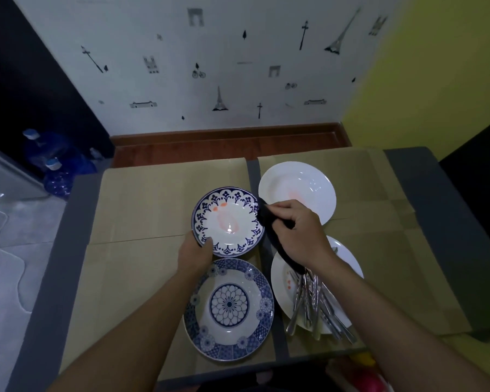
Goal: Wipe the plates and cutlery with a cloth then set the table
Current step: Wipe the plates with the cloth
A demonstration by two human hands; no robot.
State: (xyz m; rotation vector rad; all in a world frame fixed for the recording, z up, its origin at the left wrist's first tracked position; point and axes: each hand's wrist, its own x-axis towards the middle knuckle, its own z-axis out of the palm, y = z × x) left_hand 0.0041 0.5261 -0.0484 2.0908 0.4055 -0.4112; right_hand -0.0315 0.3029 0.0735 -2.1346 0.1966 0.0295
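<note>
My left hand (195, 254) grips the near rim of a blue-patterned plate (228, 219) smeared with orange-red stains, tilted up toward me. My right hand (297, 232) is shut on a dark cloth (269, 222) that touches the plate's right rim and hangs down past my wrist. Below lies a blue floral plate (229, 309), flat on the table. A plain white plate (297, 188) with a faint red smear sits at the back right. Another white plate (348, 258) at the right holds several pieces of steel cutlery (313, 304).
The table (142, 210) is covered in brown cardboard sheets with grey edges showing. Blue water bottles (54, 162) stand on the floor at the left. A wall with decals rises behind. Red and yellow objects (365, 374) lie at the near right edge.
</note>
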